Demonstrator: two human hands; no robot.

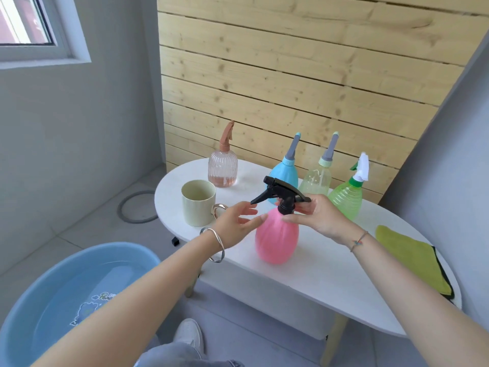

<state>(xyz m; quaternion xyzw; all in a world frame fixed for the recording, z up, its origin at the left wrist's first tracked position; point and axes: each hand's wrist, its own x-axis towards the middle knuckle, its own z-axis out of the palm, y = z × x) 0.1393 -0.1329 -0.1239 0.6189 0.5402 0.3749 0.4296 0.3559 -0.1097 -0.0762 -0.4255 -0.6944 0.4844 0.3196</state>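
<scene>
At the centre of the frame, a pink spray bottle (276, 241) stands upright on our white desk (317, 274), close to its near edge. Our right hand (318, 217) pinches the black collar under the trigger head (284, 190), probably to unscrew it for filling. Our left hand (236, 221) is spread loose, thumb at the bottle's shoulder, ready to steady it. Behind stand a mug (198, 205) and a row of sprayers (287, 172), so free room lies toward us. Lower left, a blue basin (31, 308) of water sits on the floor; a green cloth (412, 260) lies at right.
</scene>
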